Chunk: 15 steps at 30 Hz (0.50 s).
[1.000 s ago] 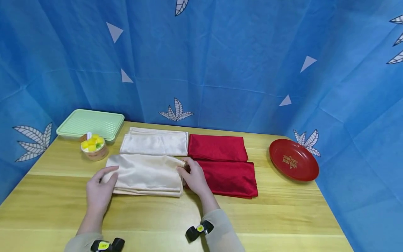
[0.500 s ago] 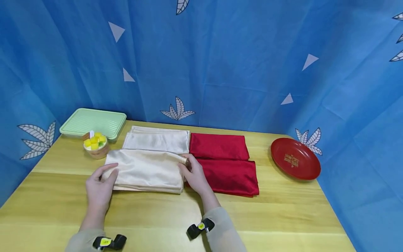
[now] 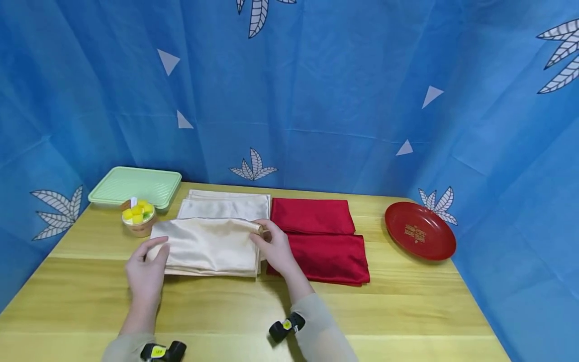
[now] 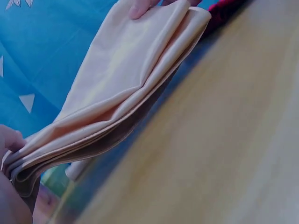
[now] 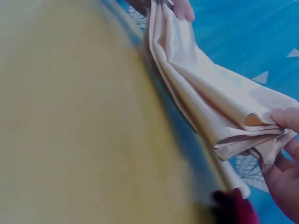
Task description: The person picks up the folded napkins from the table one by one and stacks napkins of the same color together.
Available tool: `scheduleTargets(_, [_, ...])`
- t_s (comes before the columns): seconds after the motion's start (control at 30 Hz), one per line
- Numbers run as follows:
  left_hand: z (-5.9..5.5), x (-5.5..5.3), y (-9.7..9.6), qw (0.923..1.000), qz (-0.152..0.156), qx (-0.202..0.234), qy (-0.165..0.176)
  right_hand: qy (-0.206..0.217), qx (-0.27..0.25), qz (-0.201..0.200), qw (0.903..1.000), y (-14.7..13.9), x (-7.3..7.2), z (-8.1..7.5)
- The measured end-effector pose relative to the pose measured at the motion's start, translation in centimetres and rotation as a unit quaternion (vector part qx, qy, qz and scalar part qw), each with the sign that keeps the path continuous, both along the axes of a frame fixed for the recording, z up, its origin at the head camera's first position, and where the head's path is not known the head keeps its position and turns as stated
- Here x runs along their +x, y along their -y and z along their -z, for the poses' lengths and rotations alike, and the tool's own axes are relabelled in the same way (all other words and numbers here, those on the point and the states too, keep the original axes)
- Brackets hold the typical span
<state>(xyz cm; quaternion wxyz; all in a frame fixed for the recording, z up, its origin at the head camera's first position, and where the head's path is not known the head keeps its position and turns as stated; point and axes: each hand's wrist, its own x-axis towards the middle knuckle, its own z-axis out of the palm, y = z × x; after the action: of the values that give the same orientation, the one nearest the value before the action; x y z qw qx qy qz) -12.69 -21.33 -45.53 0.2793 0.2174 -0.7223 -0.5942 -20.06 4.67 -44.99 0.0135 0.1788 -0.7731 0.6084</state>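
Hanging behind the wooden table is a blue curtain. A folded cream cloth is raised off the tabletop, a white cloth at its twelve o'clock, two red cloths towards three. The left hand pinches the cream cloth's nine-o'clock end, the right hand its three-o'clock end; how many layers each grips is hard to tell. A dessert cup sits towards ten.

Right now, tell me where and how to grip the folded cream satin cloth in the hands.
The cloth is likely best pinched at both short ends, from left and right, through every layer: its folds gape along the near edge.
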Motion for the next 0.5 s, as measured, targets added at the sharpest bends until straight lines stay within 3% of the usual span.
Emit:
scheduleTargets(0.27, [-2.4, -2.1, -0.3, 0.9992, 0.024, 0.030, 0.006, 0.002, 0.018, 0.020, 0.9996, -0.7, -3.4, -2.1])
scheduleTargets(0.5, [-2.7, -5.3, -0.2, 0.9970, 0.062, 0.045, -0.008, 0.049, 0.036, 0.072, 0.9956, 0.0, -6.6, -2.0])
